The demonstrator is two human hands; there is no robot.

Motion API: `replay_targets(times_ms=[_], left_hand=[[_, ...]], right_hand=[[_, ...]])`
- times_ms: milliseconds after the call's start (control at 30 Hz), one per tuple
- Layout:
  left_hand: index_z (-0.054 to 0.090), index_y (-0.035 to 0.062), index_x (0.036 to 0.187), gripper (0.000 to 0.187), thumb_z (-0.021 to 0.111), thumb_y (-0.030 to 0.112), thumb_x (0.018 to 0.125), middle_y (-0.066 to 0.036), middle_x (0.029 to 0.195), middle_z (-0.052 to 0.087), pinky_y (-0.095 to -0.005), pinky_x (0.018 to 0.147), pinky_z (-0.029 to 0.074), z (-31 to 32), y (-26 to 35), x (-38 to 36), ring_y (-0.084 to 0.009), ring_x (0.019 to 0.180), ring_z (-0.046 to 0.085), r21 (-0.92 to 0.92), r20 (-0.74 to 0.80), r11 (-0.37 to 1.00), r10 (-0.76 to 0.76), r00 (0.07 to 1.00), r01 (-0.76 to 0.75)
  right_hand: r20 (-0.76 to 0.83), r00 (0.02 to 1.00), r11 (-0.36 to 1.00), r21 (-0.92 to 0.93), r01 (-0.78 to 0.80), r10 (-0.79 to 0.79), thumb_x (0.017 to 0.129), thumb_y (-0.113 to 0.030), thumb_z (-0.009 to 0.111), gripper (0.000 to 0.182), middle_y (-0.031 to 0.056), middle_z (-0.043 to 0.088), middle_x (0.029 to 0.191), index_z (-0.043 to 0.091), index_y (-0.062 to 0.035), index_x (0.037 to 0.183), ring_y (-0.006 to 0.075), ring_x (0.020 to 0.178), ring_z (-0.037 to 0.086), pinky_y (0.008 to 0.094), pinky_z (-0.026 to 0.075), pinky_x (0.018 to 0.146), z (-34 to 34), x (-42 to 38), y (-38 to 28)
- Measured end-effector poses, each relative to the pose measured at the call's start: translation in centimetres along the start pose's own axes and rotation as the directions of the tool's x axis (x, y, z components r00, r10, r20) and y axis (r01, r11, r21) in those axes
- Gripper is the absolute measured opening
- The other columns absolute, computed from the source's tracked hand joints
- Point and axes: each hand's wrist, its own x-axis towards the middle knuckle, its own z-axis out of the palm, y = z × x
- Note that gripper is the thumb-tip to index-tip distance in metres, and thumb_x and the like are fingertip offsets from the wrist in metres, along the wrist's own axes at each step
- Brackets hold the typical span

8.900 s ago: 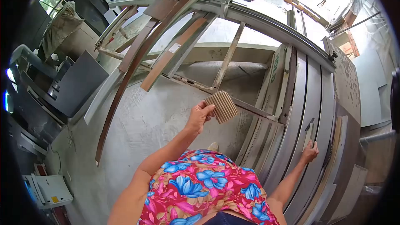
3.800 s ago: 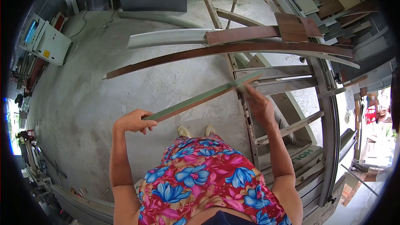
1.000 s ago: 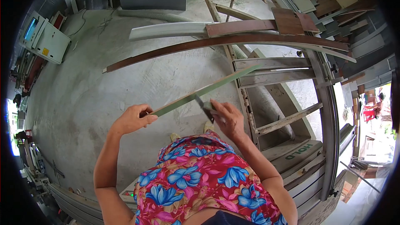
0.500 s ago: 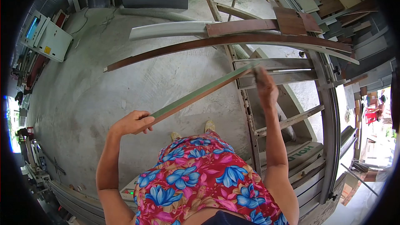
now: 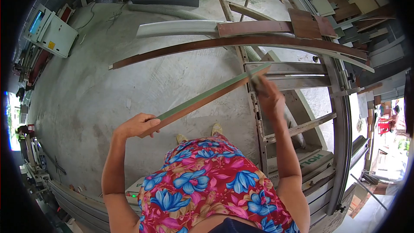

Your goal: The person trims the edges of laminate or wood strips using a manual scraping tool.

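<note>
My left hand (image 5: 139,126) is wrapped round the near end of a long narrow wooden strip (image 5: 202,96), green on its upper face and brown along the side. The strip slants up and away to the right, in front of my body. Close to its far end is my right hand (image 5: 271,97), closed on a small flat grey-brown pad (image 5: 256,84) that lies against the strip's edge. Motion blurs the pad, and I cannot tell its exact kind.
Long brown boards (image 5: 241,41) and a pale curved panel (image 5: 179,29) lie across a metal frame (image 5: 340,121) on the right. Stacked offcuts (image 5: 332,4) stand behind it. A ribbed hose (image 5: 172,12) runs over the floor, and a white machine (image 5: 52,32) stands at left.
My right hand has moved slightly left and down along the strip's far end, with the pad. My left hand keeps its hold, and the view has shifted slightly.
</note>
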Motion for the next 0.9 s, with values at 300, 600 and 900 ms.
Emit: replay_targets(times_ms=[300,600,900], left_hand=[[0.058,-0.0025,0.106,0.054,0.045,0.047,0.092,-0.012,0.088,0.066,-0.0310,0.062,0.051,0.3,0.5,-0.5,-0.0188,0.069,0.065,-0.244,0.123,0.970,0.003,0.992,0.028],[0.043,-0.0023,0.124,0.050,0.053,0.035,0.092,-0.012,0.089,0.062,-0.0324,0.060,0.055,0.9,-1.5,0.3,-0.0212,0.067,0.065,-0.538,0.157,0.841,0.158,0.975,-0.050],[0.029,0.0029,0.140,0.056,0.047,0.031,0.095,-0.004,0.065,0.052,-0.0259,0.037,0.036,2.3,-1.8,0.6,-0.0119,0.043,0.046,-0.765,0.123,0.643,0.181,0.976,-0.023]], right_hand=[[-0.097,0.985,0.989,0.012,-0.144,0.145,0.080,-0.006,0.061,0.044,0.0129,0.059,0.099,0.054,-0.0162,0.122,0.0332,0.088,0.059,0.0402,0.047,0.073,2.0,0.2,2.0],[0.218,0.962,0.962,0.248,0.110,-0.166,0.082,-0.011,0.063,0.043,0.0148,0.060,0.091,0.051,-0.0092,0.123,0.0340,0.080,0.061,0.0397,0.051,0.065,2.2,-4.1,-6.6],[0.273,0.891,0.897,0.359,0.256,-0.363,0.076,-0.006,0.067,0.056,0.0099,0.060,0.087,0.051,-0.0177,0.128,0.0295,0.073,0.061,0.0368,0.050,0.062,4.9,-5.5,-9.3]])
